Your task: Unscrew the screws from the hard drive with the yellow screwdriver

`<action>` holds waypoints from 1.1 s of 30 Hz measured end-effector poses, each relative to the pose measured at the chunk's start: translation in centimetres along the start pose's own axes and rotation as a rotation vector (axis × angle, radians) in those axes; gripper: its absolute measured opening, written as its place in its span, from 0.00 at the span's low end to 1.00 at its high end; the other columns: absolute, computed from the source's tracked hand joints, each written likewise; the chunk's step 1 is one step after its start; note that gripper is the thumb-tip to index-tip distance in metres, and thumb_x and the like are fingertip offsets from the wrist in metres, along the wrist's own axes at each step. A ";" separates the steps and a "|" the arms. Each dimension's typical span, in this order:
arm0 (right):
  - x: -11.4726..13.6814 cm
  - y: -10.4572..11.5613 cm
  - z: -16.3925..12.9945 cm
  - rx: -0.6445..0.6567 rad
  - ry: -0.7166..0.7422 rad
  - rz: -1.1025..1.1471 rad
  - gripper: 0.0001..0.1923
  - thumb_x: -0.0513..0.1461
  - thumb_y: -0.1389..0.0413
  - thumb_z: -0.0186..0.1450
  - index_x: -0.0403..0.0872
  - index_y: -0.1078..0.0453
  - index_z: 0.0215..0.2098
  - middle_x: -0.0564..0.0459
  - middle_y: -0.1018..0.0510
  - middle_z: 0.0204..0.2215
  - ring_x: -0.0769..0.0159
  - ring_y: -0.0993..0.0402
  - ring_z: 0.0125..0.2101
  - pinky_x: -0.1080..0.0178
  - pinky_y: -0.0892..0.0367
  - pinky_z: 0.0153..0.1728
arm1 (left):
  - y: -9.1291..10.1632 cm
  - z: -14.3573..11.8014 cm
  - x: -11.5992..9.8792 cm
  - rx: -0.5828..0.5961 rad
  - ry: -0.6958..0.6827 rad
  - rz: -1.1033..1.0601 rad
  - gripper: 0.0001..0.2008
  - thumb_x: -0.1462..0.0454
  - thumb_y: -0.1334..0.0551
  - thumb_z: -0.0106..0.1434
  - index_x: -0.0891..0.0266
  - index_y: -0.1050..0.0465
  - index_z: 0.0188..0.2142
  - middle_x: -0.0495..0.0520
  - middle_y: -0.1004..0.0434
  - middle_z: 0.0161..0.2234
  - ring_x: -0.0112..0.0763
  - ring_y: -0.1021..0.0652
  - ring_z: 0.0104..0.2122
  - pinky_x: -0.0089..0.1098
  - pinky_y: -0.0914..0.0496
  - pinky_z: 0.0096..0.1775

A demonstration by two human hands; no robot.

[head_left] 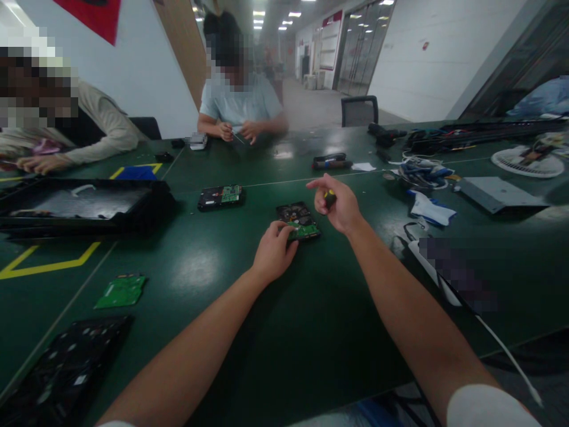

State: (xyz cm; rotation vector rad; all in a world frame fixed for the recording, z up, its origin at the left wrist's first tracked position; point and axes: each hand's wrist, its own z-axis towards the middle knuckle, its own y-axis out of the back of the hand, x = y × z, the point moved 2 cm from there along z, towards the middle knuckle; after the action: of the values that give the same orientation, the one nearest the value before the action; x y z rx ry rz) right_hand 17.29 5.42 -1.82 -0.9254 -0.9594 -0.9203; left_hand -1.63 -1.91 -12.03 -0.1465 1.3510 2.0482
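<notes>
A black hard drive (297, 218) with a green circuit board lies on the dark green table (311, 308) in front of me. My left hand (274, 252) rests on the drive's near edge, fingers touching the board. My right hand (336, 203) hovers just right of the drive, closed around a small screwdriver (329, 197) with a black and yellow handle, index finger stretched out to the left. The screwdriver's tip is hidden behind my hand.
A second hard drive (221, 197) lies further left, a loose green circuit board (121, 290) near left, a black tray (80, 204) at left. Cables and tools (420, 172) crowd the right. Two other people sit across the table, hands busy.
</notes>
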 end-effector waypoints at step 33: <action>-0.5 0.0 0.3 -0.096 0.087 -0.076 0.10 0.46 0.30 0.61 0.50 0.21 0.33 0.58 0.25 0.24 0.71 0.32 0.25 0.66 0.35 0.28 | -0.2 0.0 0.2 -0.017 -0.012 0.005 0.18 0.61 0.36 0.71 0.57 0.28 0.59 0.63 0.32 0.58 0.50 0.24 0.57 0.53 0.24 0.59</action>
State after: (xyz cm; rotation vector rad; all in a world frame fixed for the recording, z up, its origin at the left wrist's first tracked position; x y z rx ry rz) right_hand 17.07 5.77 -2.25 -0.9268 -0.8874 -1.0704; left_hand -1.66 -1.82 -12.26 -0.1375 1.3282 2.0617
